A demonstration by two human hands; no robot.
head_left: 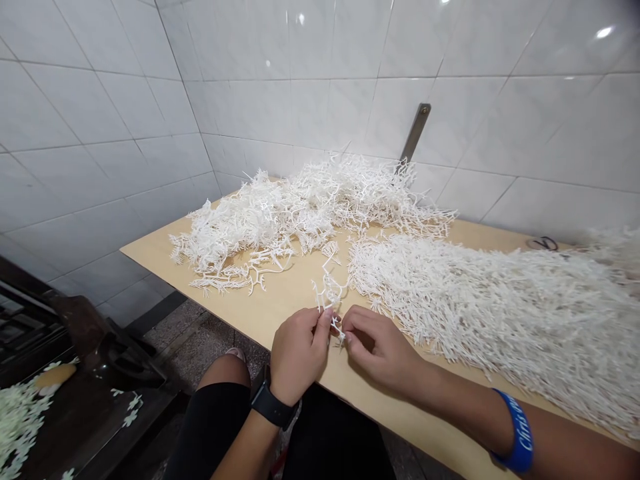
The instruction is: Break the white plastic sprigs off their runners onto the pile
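A white branching plastic piece (330, 287) rises from between my hands, over the near part of the wooden board. My left hand (303, 347), with a black watch on its wrist, pinches this piece between thumb and fingers. Just to the right, my right hand (377, 343) has its thumb and fingertips closed on the lower end of the same piece. Behind my hands lies a loose, tangled heap of white branching pieces (300, 207). To the right spreads a denser layer of white pieces (480, 300).
The light wooden board (170, 250) stands against a tiled wall (310, 60). A metal bar (415, 133) leans at the back, and a dark loop (544, 243) lies near the rear right. Dark furniture (95, 333) at left holds pale flower-shaped pieces (20, 413).
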